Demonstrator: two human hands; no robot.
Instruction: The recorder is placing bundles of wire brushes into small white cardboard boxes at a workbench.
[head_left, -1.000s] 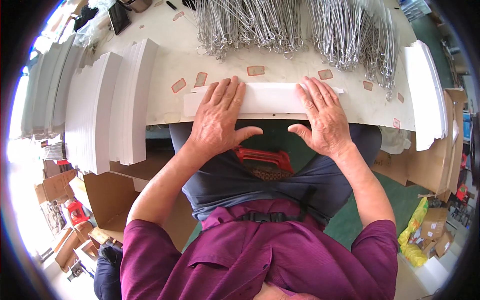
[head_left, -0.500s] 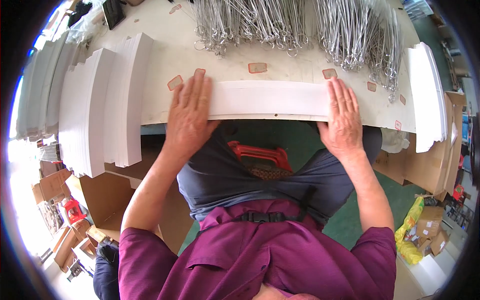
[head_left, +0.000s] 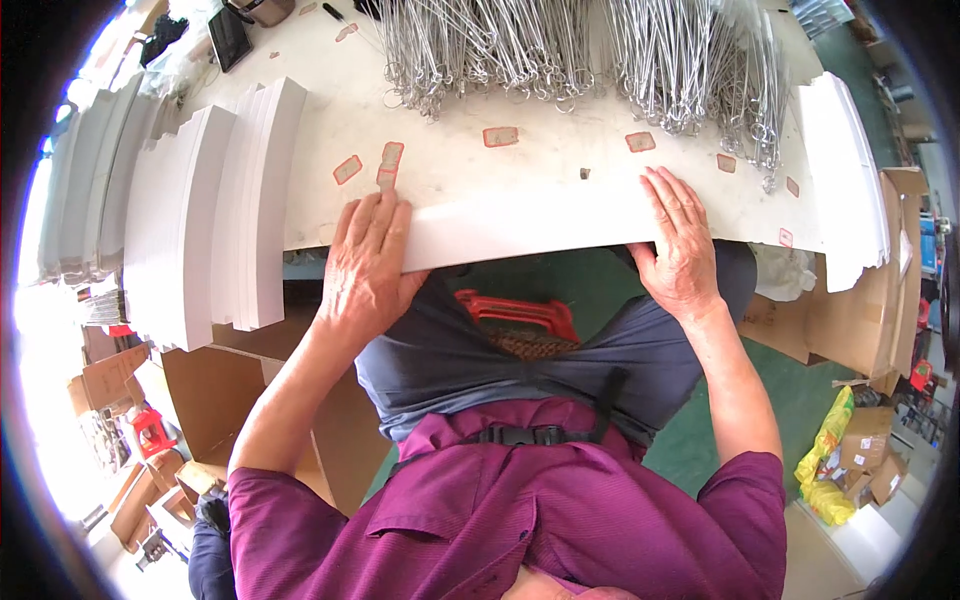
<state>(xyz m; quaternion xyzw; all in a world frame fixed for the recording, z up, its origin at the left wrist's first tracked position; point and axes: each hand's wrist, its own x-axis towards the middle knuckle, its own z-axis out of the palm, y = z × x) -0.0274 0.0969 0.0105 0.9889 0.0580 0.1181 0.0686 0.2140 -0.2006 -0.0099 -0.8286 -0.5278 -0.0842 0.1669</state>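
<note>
A long white strip of paper or card (head_left: 520, 222) lies along the near edge of the table, its left end overhanging that edge. My left hand (head_left: 366, 255) is at the strip's left end, fingers stretched over it and thumb at its near edge. At the right end, my right hand (head_left: 680, 240) holds it the same way, with fingers pointing away from me. The strip's ends and its underside are hidden by my hands and by the strip itself.
Tall stacks of white strips (head_left: 180, 225) stand at the left table edge, and another white stack (head_left: 845, 185) at the right. Bundles of looped metal wires (head_left: 490, 55) cover the far side. A cardboard box (head_left: 210, 400) sits below left. A red stool (head_left: 520, 312) shows beneath.
The strip's left end has come toward me, past the table edge, together with my left hand. A hole in the tabletop now shows beyond the strip. My right hand stays nearly in place.
</note>
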